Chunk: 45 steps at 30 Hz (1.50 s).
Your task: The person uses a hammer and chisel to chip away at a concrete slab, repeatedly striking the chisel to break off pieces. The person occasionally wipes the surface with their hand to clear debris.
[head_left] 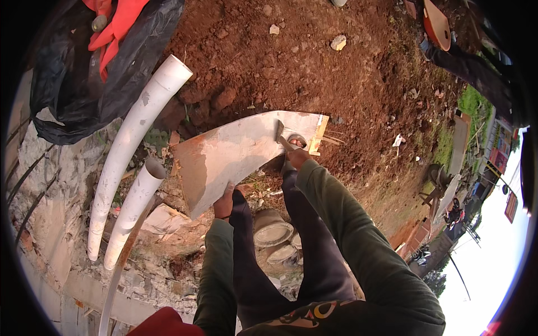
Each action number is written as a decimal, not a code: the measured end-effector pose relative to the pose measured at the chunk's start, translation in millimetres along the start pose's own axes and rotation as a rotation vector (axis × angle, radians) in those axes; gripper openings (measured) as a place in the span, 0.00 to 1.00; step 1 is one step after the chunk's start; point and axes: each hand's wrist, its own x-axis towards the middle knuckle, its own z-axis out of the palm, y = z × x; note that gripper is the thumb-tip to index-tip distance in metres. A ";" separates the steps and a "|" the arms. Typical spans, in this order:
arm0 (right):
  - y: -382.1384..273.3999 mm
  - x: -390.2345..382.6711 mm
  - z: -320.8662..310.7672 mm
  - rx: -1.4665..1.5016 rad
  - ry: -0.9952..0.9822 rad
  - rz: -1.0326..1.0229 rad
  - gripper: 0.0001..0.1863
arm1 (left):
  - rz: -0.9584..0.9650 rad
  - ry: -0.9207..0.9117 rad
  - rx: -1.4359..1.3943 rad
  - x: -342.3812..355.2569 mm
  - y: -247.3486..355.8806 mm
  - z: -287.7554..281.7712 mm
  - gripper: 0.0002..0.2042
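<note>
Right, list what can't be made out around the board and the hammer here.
- Right hand: its grip on the hammer is too small to read in the head view.
- Left hand: fingers tucked under the board, so they are hidden.
- Ground beneath the board: covered by it.
- White pipes: lower ends lost among concrete rubble.
- Person at upper right: cut off by the dark fisheye rim.
</note>
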 end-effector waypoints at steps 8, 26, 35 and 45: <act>-5.3 -23.5 -4.3 0.250 -0.157 0.217 0.20 | 0.401 -0.142 0.240 -99.5 70.9 155.8 0.26; -13.7 -167.1 -129.6 1.024 0.633 0.252 0.14 | 0.278 -0.079 0.395 -69.7 25.2 81.1 0.13; -54.9 -84.8 -42.7 0.853 0.339 0.549 0.17 | 0.443 -0.130 0.423 -69.2 36.7 85.7 0.15; -36.1 -105.3 -106.1 1.245 0.994 0.454 0.18 | 0.478 -0.025 0.404 -74.5 53.5 81.5 0.14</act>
